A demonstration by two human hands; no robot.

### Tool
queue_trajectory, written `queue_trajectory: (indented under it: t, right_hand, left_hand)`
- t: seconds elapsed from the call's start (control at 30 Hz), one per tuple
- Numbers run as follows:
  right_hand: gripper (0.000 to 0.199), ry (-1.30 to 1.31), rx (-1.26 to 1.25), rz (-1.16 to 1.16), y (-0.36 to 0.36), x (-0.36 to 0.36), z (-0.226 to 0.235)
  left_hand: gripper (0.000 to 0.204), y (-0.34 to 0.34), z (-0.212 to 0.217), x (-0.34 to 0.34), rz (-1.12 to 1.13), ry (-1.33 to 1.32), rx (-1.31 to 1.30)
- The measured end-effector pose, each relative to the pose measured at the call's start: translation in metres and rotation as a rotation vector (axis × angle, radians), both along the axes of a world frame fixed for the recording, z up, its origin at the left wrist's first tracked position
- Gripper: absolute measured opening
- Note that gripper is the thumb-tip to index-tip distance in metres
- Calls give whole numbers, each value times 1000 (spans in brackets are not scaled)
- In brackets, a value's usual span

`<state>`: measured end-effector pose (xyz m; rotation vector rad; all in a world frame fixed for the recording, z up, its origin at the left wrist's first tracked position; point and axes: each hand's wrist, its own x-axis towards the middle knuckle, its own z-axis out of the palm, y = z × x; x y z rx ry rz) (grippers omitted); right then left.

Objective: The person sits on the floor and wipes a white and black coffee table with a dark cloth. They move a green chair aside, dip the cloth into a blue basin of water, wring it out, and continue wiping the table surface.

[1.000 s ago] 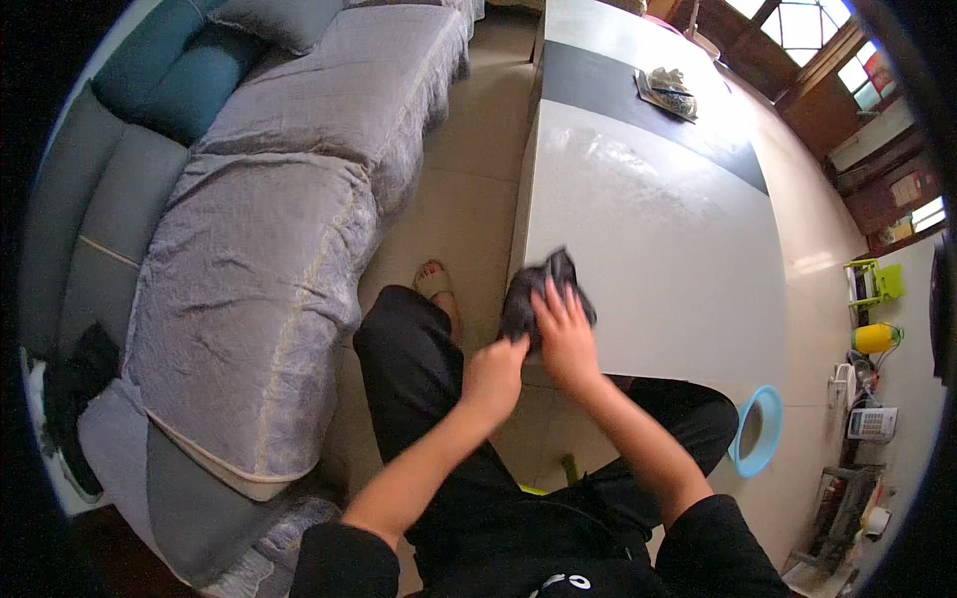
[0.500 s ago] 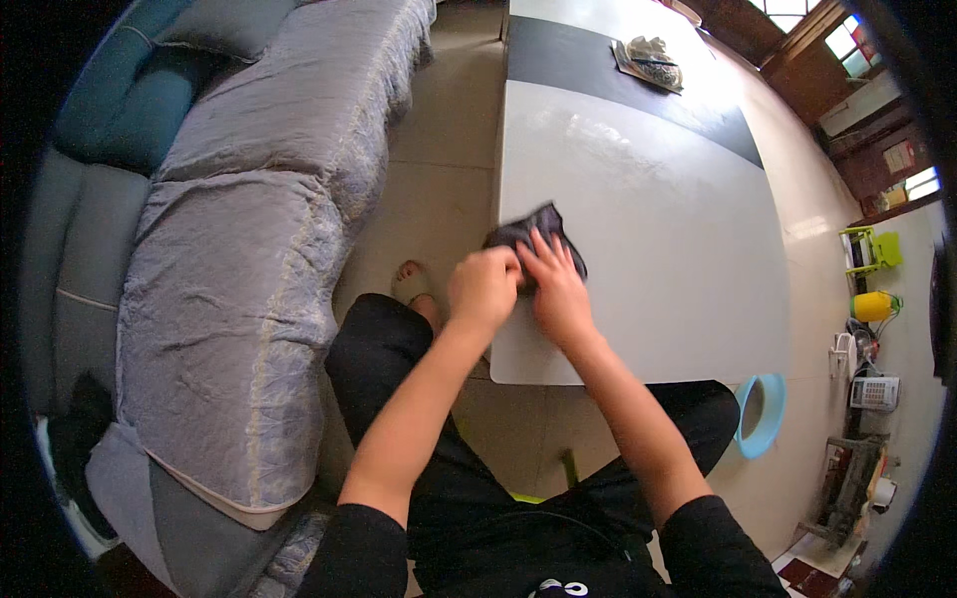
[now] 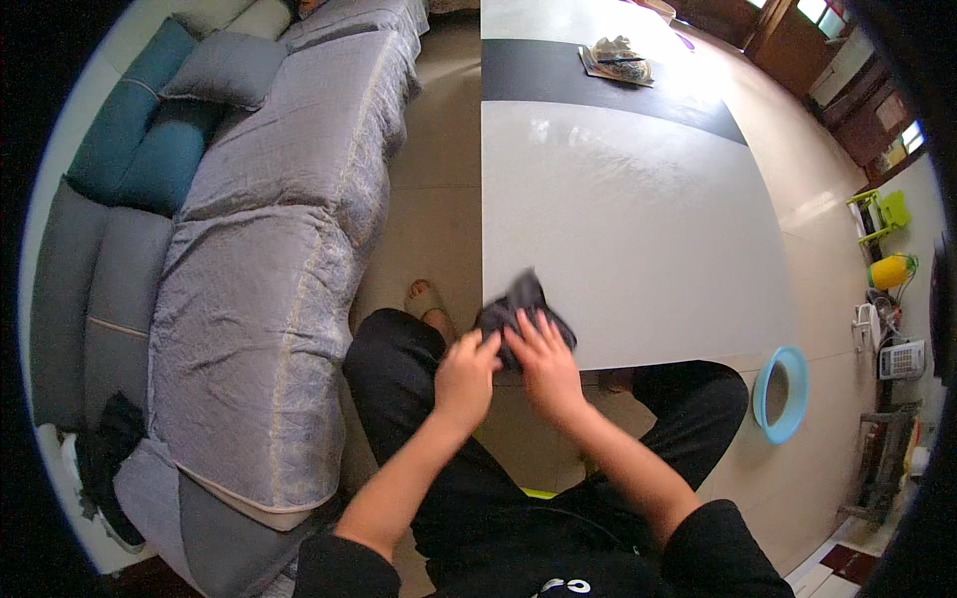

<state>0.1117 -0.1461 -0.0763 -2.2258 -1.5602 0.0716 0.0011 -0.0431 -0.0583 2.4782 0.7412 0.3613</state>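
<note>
And here's the table (image 3: 648,259), a long pale-grey top running away from us, with a black band (image 3: 528,70) straight across it towards the far end. Right there on the band sits a flat, squarish mat (image 3: 590,70) bearing a small pile (image 3: 618,58); what's in it, hard to say from here. Down at the near left corner, a dark cloth (image 3: 528,299), bunched up, one tip poking out.

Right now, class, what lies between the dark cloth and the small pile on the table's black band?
The head view shows grey tabletop with a pale, streaky patch, then part of the black band, between the dark cloth and the pile.
</note>
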Motion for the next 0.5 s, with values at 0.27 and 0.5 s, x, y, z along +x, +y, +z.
queue_trajectory:
  t: [0.27, 0.5]
  right_hand:
    - [48, 30, 31, -13, 4, 5, 7]
    - [44, -39, 15, -80, 95, 86, -2]
  left_hand:
    - [19, 17, 14, 26, 5, 37, 1]
    - [13, 101, -11, 115, 60, -182, -4]
